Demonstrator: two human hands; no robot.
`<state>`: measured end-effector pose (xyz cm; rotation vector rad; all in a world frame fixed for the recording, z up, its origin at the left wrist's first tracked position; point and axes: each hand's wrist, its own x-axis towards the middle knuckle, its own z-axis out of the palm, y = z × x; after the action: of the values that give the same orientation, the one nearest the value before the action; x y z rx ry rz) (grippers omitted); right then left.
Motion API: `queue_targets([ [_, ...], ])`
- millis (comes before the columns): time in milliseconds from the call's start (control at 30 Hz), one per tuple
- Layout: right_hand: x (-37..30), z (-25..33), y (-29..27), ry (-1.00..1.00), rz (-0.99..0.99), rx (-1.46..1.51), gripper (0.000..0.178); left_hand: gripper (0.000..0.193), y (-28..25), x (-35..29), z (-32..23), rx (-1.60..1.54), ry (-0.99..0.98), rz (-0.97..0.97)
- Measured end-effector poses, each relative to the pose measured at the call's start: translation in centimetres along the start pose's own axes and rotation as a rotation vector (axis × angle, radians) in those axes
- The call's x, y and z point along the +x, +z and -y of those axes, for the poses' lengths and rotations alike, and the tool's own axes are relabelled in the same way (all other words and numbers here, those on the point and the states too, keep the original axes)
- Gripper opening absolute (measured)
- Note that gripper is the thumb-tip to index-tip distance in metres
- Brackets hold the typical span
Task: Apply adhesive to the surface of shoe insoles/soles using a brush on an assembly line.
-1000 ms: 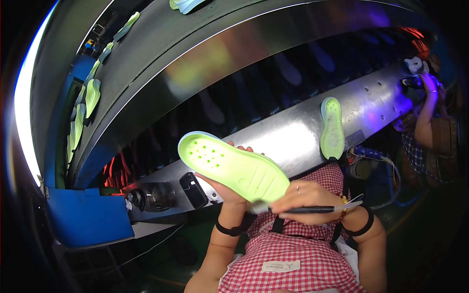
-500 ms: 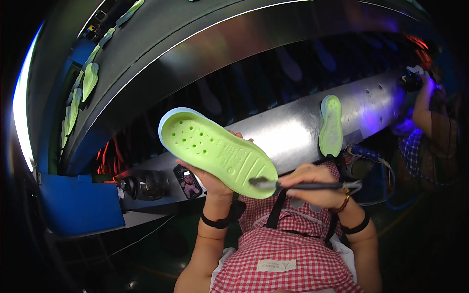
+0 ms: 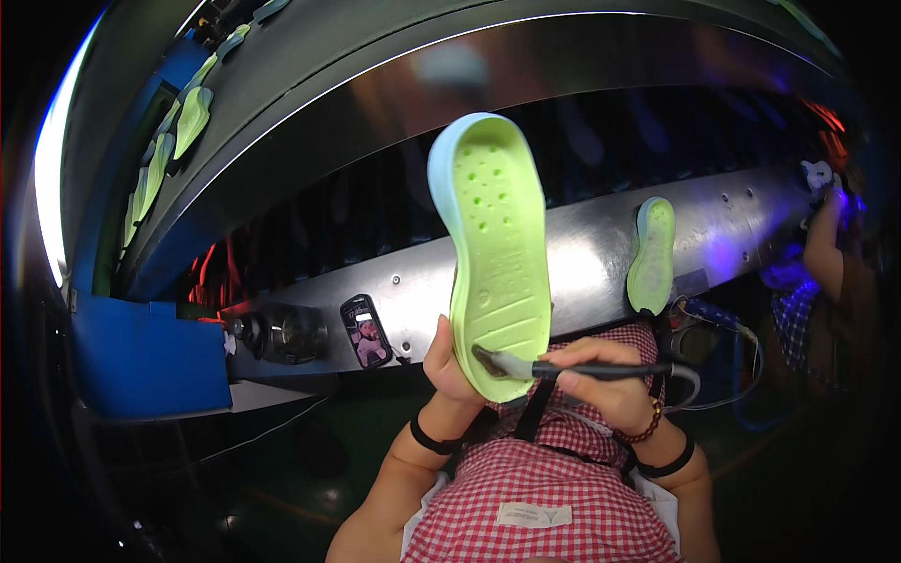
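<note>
My left hand [image 3: 449, 364] grips a shoe sole [image 3: 497, 253] near its lower end. The sole is light green inside with a pale blue outer rim, and one end has several small holes. It stands almost upright in the view, hollow face toward me. In my right hand [image 3: 610, 387] is a brush [image 3: 572, 370] with a black handle and a thin tube or cord at its back end. The brush's bristles touch the inside of the sole's lower end. Some fingers of my left hand are hidden behind the sole.
A second green sole [image 3: 652, 258] lies on the metal ledge [image 3: 413, 272]. To the left are a phone [image 3: 365, 330], a dark glass jar [image 3: 291, 333] and a blue box [image 3: 150, 361]. More soles [image 3: 192, 122] ride the dark conveyor [image 3: 310, 56]. A co-worker's arm [image 3: 824, 235] shows far right.
The sole has turned from slanting left to nearly upright, its holed end swinging right and up. My left hand has moved right, and the brush stays on the lower end.
</note>
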<state>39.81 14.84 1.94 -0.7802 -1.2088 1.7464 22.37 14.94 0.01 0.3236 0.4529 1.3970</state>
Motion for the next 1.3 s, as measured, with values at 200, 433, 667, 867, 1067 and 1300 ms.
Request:
queue_targets([
  [200, 0.9, 0.5, -0.6, -0.196, 0.043, -0.231, 0.021, 0.066, -0.9, 0.9, -0.1, -0.023, 0.042, 0.045],
  [433, 2.0, 2.7, -1.5, -0.191, 0.161, -0.302, 0.022, 0.062, -1.7, 1.3, -1.3, -0.115, -0.028, 0.122],
  [667, 2.4, 3.0, -1.5, -0.261, 0.298, -0.415, 0.02, 0.058, -1.0, 2.3, -1.8, -0.108, -0.075, 0.151],
  [867, 1.2, 3.9, -1.8, -0.17, 0.529, -0.388, 0.02, 0.052, -0.7, 2.7, -2.5, -0.279, -0.366, 0.123],
  [1067, 2.0, 4.1, -3.3, -0.199, 0.694, -0.668, 0.023, 0.055, 0.8, 2.7, -2.0, 0.135, -0.747, 0.141],
  [1300, 1.7, 3.9, -4.5, -0.107, 0.688, -0.728, 0.024, 0.054, -0.6, 2.7, -2.1, 0.268, -0.858, 0.17],
])
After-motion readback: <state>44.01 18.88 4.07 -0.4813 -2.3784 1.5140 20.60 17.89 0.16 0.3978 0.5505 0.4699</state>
